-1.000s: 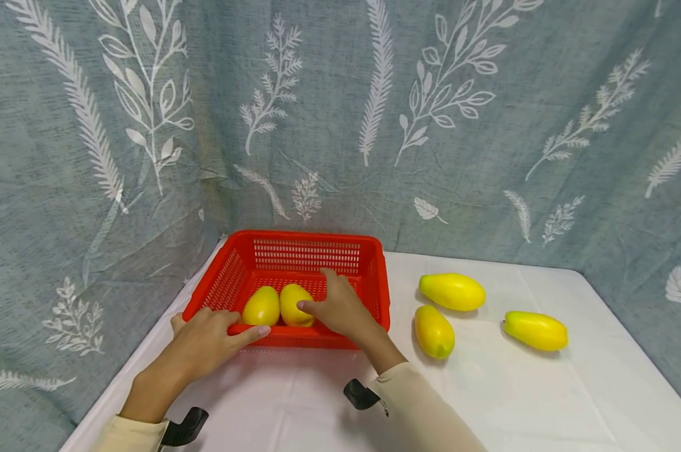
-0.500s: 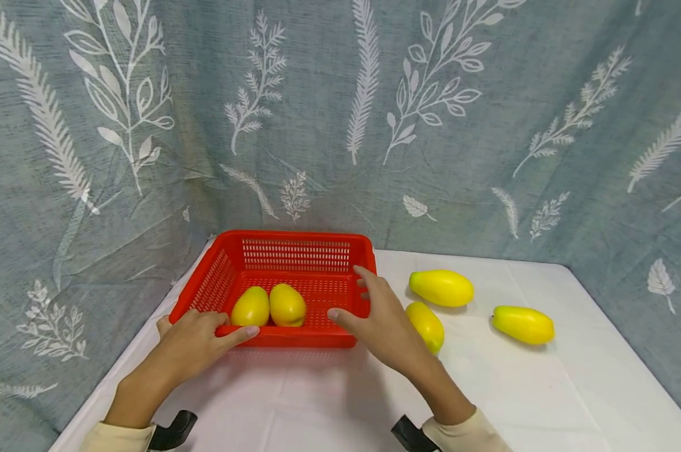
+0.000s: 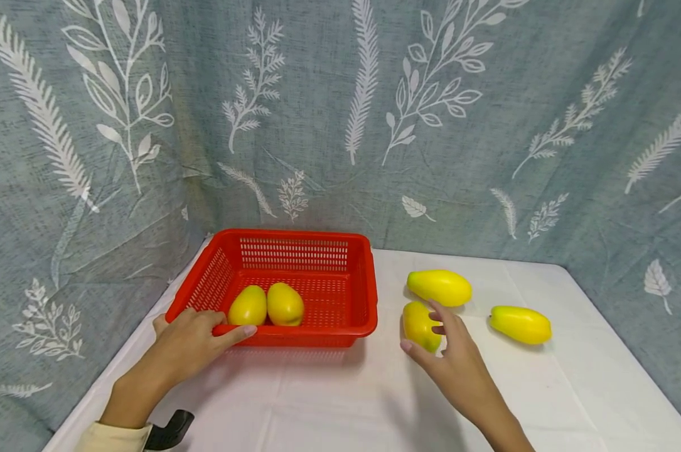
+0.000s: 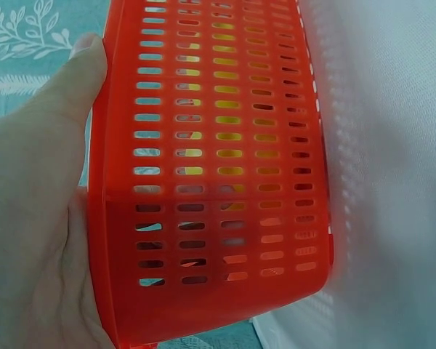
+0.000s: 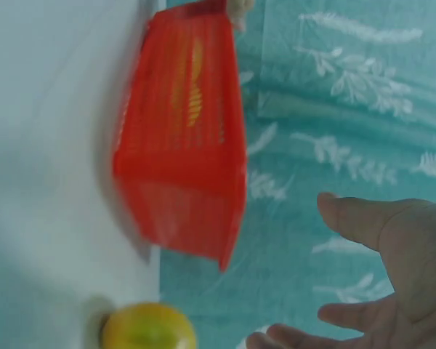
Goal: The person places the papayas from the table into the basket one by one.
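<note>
Red basket (image 3: 295, 251): our left hand (image 3: 190, 342) grips its near rim, thumb on top.
Right hand (image 3: 450, 355): fingers apart, nothing held, near mango (image 3: 420, 324) at its 11 o'clock.
Risk: we think the round mango may roll away if bumped.

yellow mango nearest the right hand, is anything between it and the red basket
Nothing visible lies between them. The yellow mango sits on the white tablecloth just right of the red plastic slotted basket, with bare cloth in the gap. The right hand is open at the mango; the left hand holds the basket's near rim.
</note>
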